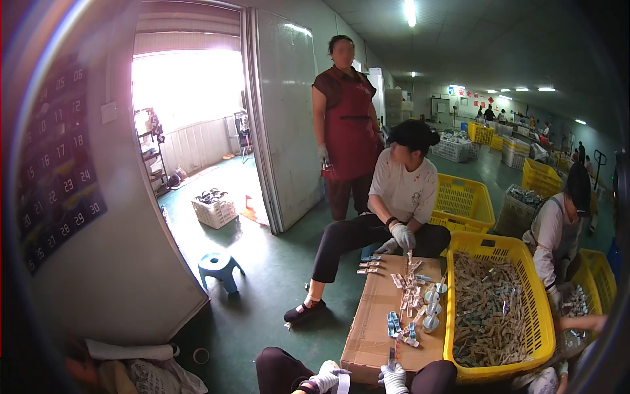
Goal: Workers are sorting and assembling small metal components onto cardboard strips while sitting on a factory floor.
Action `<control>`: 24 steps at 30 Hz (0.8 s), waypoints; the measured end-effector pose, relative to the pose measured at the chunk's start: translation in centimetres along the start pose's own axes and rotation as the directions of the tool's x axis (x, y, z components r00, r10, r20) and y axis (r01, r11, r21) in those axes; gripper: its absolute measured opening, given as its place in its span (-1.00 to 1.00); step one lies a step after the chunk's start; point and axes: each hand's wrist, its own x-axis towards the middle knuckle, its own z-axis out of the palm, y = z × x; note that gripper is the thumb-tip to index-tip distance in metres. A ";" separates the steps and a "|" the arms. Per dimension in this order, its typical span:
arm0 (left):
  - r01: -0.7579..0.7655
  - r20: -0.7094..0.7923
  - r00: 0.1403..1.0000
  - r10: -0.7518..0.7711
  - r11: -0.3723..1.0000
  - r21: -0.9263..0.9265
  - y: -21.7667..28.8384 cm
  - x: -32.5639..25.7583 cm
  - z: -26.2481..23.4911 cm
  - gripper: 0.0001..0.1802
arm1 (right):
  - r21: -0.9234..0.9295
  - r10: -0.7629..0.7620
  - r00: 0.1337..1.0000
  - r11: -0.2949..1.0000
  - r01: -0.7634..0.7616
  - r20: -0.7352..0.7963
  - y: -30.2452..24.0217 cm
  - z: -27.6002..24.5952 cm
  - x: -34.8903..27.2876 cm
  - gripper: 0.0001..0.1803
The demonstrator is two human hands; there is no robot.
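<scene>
My left hand (pixel 326 377), in a white glove, is at the lower edge next to the cardboard box. Its fingers are closed around a flat white strip (pixel 342 383), whose kind I cannot make out. To the right, at the box's near edge, my gloved right hand (pixel 394 379) grips a thin upright tool with a greyish, blade-like end (pixel 392 356). On the cardboard box (pixel 371 331) lie blue clip-like pieces (pixel 394 324), pale clip-like pieces (pixel 411 295) and several round whitish discs or cups (pixel 430 322) with thin stems.
Right of the box stands a yellow basket (pixel 502 244) full of small pieces. A seated person (pixel 410 190) works across from me, another person (pixel 348 125) stands behind, and a third (pixel 558 223) sits at right. A blue stool (pixel 220 268) and white crate (pixel 214 211) are at left.
</scene>
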 end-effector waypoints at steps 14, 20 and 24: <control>0.111 0.079 0.991 -0.109 0.994 -0.013 4.2 -3.0 -1.6 -0.59 | -0.015 -0.013 1.000 1.000 0.013 0.009 -0.8 0.1 -0.7 -0.90; 0.048 0.060 0.997 -0.047 0.999 -0.017 3.8 -2.8 -1.7 -0.60 | 0.008 -0.006 1.000 1.000 0.006 0.015 0.4 -0.4 0.1 -0.89; 0.003 0.048 0.999 -0.002 1.000 -0.024 2.7 -2.9 -1.4 -0.61 | 0.029 -0.009 1.000 1.000 0.008 0.015 0.3 -0.4 -0.1 -0.89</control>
